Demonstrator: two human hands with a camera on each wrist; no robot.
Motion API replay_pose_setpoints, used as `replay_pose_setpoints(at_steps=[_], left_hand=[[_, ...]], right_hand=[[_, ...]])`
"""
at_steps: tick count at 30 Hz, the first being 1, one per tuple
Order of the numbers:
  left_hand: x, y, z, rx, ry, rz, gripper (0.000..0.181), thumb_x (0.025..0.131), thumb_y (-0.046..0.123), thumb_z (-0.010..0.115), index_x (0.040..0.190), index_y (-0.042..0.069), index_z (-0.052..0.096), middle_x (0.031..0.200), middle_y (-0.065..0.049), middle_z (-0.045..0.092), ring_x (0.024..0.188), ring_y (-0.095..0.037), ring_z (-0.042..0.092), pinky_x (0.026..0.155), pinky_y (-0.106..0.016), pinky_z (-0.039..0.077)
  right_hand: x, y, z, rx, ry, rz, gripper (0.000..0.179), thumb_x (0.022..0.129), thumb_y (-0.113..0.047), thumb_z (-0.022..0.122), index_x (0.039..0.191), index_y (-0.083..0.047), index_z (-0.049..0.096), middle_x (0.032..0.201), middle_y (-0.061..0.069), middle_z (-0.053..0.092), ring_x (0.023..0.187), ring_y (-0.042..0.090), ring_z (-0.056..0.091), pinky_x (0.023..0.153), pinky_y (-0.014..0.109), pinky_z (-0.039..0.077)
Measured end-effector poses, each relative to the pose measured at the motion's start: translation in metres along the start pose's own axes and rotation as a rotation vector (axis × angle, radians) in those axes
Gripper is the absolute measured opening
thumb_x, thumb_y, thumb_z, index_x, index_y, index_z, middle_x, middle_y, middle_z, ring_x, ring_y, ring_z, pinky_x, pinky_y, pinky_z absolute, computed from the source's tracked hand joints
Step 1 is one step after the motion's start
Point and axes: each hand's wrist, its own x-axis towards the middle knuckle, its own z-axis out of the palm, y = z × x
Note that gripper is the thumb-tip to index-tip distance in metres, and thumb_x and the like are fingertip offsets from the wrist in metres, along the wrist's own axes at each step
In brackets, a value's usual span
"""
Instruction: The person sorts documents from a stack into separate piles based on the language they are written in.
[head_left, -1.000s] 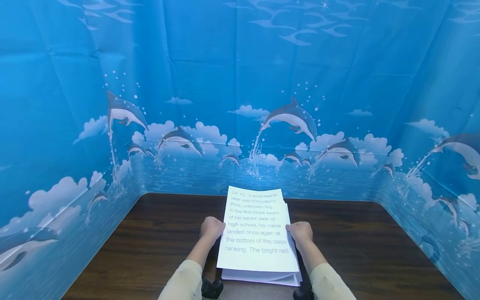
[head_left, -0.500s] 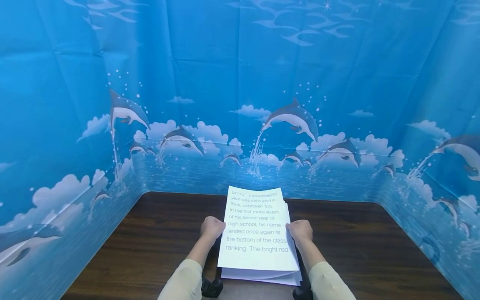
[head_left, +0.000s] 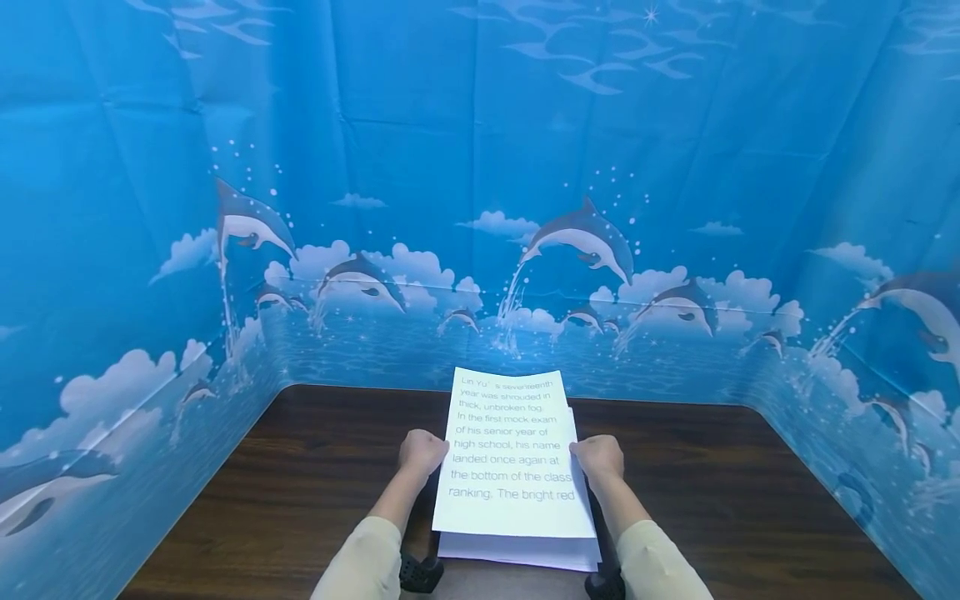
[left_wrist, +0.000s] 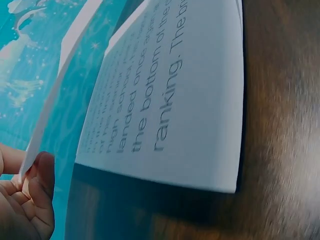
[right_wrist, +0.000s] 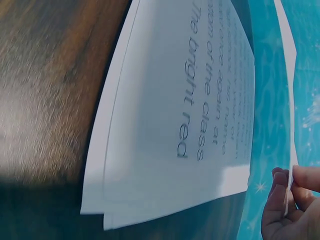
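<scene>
Both hands hold a printed sheet of paper (head_left: pixel 517 521) by its two side edges, up off the table. The left hand (head_left: pixel 423 452) pinches its left edge; the right hand (head_left: pixel 597 458) pinches its right edge. In the left wrist view, that hand (left_wrist: pixel 27 197) has thumb and fingers on the thin sheet (left_wrist: pixel 42 117). The right wrist view shows the other hand (right_wrist: pixel 295 200) pinching the opposite edge of the sheet (right_wrist: pixel 291 100). Below the held sheet lie more papers (head_left: pixel 517 550) on the table, bearing similar large print, with edges slightly out of line (right_wrist: pixel 150 190).
The dark wooden table (head_left: pixel 322 483) spreads out on both sides. Around it hangs a blue curtain (head_left: pixel 405 167) printed with dolphins and clouds. Black wrist devices (head_left: pixel 420 573) are strapped at both forearms.
The held sheet and both hands have risen very slightly in the head view. More of the paper beneath shows evenly below its lower edge. Both hands keep their hold.
</scene>
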Motion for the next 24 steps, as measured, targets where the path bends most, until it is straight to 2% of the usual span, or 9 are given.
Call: replay_pose_setpoints(at_steps=[3, 6, 11, 12, 15, 17, 18, 20, 24], left_hand=[[0.002, -0.001, -0.006, -0.004, 0.0, -0.009, 0.019, 0.077, 0.009, 0.054, 0.061, 0.001, 0.06, 0.059, -0.013, 0.055, 0.053, -0.025, 0.052, 0.04, -0.024, 0.031], [0.006, -0.005, -0.011, -0.003, 0.007, -0.009, 0.019, 0.078, 0.01, 0.054, 0.063, 0.001, 0.061, 0.059, -0.012, 0.055, 0.057, -0.029, 0.054, 0.041, -0.025, 0.031], [0.006, -0.005, -0.026, 0.003, 0.0, -0.011, 0.017, 0.079, 0.009, 0.054, 0.068, -0.002, 0.062, 0.06, -0.011, 0.055, 0.061, -0.029, 0.055, 0.043, -0.026, 0.033], [0.01, -0.01, -0.026, 0.006, 0.001, 0.005, 0.018, 0.079, 0.01, 0.053, 0.068, -0.002, 0.062, 0.059, -0.01, 0.054, 0.06, -0.03, 0.054, 0.042, -0.026, 0.032], [0.013, -0.013, -0.033, 0.032, 0.02, -0.012, 0.017, 0.078, 0.009, 0.054, 0.068, -0.002, 0.062, 0.059, -0.011, 0.054, 0.06, -0.031, 0.054, 0.043, -0.027, 0.033], [0.015, -0.015, -0.038, 0.049, 0.022, -0.023, 0.017, 0.078, 0.009, 0.054, 0.068, -0.002, 0.062, 0.059, -0.011, 0.055, 0.06, -0.03, 0.054, 0.043, -0.027, 0.033], [0.019, -0.022, -0.037, 0.054, 0.022, -0.003, 0.018, 0.078, 0.01, 0.054, 0.068, -0.003, 0.062, 0.058, -0.011, 0.054, 0.058, -0.03, 0.053, 0.042, -0.027, 0.032], [0.016, -0.02, -0.045, 0.067, 0.026, -0.023, 0.017, 0.078, 0.01, 0.054, 0.068, -0.003, 0.063, 0.059, -0.011, 0.055, 0.058, -0.029, 0.054, 0.043, -0.027, 0.032], [0.016, -0.023, -0.056, 0.078, 0.02, -0.009, 0.019, 0.078, 0.011, 0.054, 0.07, -0.003, 0.063, 0.062, -0.013, 0.056, 0.059, -0.029, 0.054, 0.043, -0.026, 0.032]], right_hand=[[-0.023, -0.023, -0.012, 0.026, -0.033, 0.009, 0.017, 0.078, -0.01, 0.058, 0.085, 0.005, 0.063, 0.079, 0.016, 0.059, 0.07, 0.027, 0.054, 0.055, 0.034, 0.041], [-0.035, -0.037, -0.017, 0.045, -0.064, 0.001, 0.021, 0.077, -0.009, 0.058, 0.089, 0.008, 0.061, 0.082, 0.018, 0.059, 0.073, 0.027, 0.055, 0.058, 0.034, 0.043], [-0.038, -0.045, -0.009, 0.056, -0.085, 0.0, 0.024, 0.077, -0.01, 0.059, 0.092, 0.008, 0.061, 0.085, 0.019, 0.059, 0.076, 0.028, 0.056, 0.059, 0.034, 0.045], [-0.038, -0.046, -0.007, 0.057, -0.087, 0.0, 0.024, 0.076, -0.01, 0.059, 0.092, 0.009, 0.06, 0.087, 0.02, 0.059, 0.077, 0.029, 0.056, 0.062, 0.036, 0.045], [-0.041, -0.051, -0.002, 0.058, -0.101, 0.0, 0.024, 0.077, -0.01, 0.058, 0.093, 0.008, 0.06, 0.089, 0.02, 0.058, 0.079, 0.029, 0.056, 0.062, 0.036, 0.044], [-0.044, -0.054, 0.001, 0.067, -0.107, 0.003, 0.023, 0.077, -0.01, 0.059, 0.092, 0.007, 0.06, 0.087, 0.019, 0.058, 0.078, 0.029, 0.055, 0.06, 0.034, 0.043], [-0.046, -0.056, 0.003, 0.073, -0.11, 0.007, 0.023, 0.077, -0.01, 0.059, 0.091, 0.007, 0.06, 0.086, 0.018, 0.058, 0.078, 0.028, 0.055, 0.059, 0.033, 0.043], [-0.049, -0.059, 0.006, 0.08, -0.111, 0.015, 0.021, 0.076, -0.011, 0.059, 0.09, 0.006, 0.06, 0.082, 0.016, 0.057, 0.076, 0.027, 0.054, 0.057, 0.032, 0.041], [-0.053, -0.063, 0.014, 0.11, -0.121, 0.031, 0.021, 0.076, -0.012, 0.06, 0.089, 0.005, 0.059, 0.078, 0.013, 0.056, 0.074, 0.026, 0.054, 0.055, 0.029, 0.038]])
